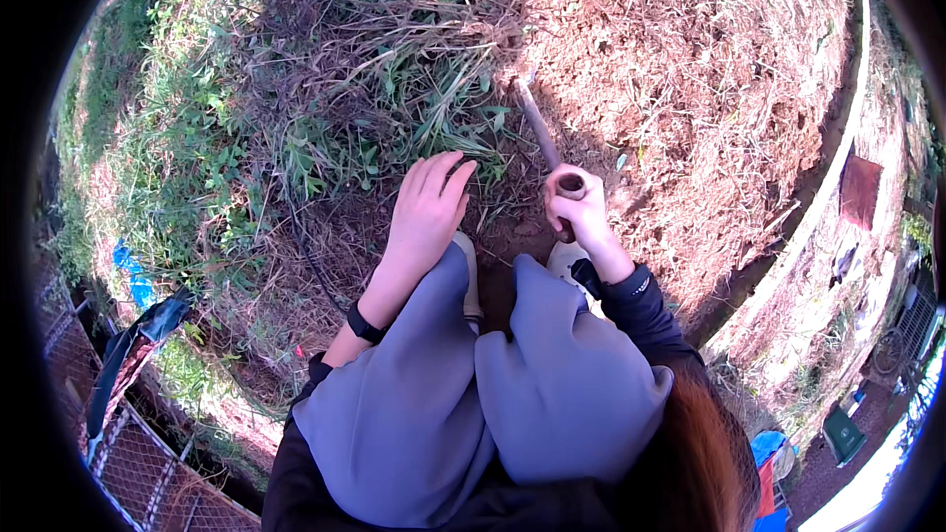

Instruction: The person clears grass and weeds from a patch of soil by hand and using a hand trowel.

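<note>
My right hand [583, 209] is closed round the round wooden grip of a long-shafted hand tool [538, 124]. Its narrow shaft slants away from me to the boundary between weeds and bare soil. The far tip meets the ground there, and its shape is hard to make out. My left hand [431, 199] hangs palm down over my left knee, fingers stretched out and holding nothing. Just beyond its fingertips grow green weeds [448, 123], mixed with a heap of dry stems [335, 69].
Loose reddish-brown soil [680, 118] strewn with dry straw spreads to the right, bordered by a pale curved edge [833, 172]. Blue plastic [134, 274] and wire-mesh fencing [138, 468] lie at the left. A dark green container [844, 435] stands at lower right. My shoes are between the hands.
</note>
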`<state>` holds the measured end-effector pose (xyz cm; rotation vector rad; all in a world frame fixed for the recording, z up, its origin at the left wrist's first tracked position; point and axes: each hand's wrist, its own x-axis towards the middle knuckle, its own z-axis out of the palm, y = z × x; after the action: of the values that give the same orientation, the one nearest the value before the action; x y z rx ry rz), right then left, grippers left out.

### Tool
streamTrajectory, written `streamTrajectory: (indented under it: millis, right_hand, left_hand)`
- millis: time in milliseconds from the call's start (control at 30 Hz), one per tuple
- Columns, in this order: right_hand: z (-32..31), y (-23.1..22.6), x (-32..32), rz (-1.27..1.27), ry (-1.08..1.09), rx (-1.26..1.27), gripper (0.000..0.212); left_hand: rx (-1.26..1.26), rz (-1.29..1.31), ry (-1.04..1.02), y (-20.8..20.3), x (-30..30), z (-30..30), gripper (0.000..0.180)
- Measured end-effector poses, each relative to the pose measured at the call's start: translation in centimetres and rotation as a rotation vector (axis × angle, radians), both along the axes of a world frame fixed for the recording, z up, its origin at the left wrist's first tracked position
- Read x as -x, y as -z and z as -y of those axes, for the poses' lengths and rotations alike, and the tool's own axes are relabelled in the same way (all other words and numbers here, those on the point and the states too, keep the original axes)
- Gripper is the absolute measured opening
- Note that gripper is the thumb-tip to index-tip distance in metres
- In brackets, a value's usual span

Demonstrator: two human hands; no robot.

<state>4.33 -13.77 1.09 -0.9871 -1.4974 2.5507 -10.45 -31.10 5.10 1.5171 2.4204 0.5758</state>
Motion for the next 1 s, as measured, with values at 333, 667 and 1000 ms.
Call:
streamTrajectory:
  millis: [333, 667, 1000]
  right_hand:
    - [-6.1, -8.5, -4.7, -0.009, 0.052, -0.105, 0.012]
    - [-3.9, -10.9, -14.2, 0.228, -0.386, -0.652, 0.01]
    - [-2.2, -1.0, -0.9, 0.115, -0.313, -0.301, 0.01]
  left_hand:
    - [0.097, -0.491, 0.116, 4.3, 3.9, -5.6, 0.054]
    - [-0.056, -0.625, -0.072, 2.6, 13.6, -4.8, 0.013]
    - [-0.101, -0.934, -0.144, -2.9, 25.9, -6.8, 0.017]
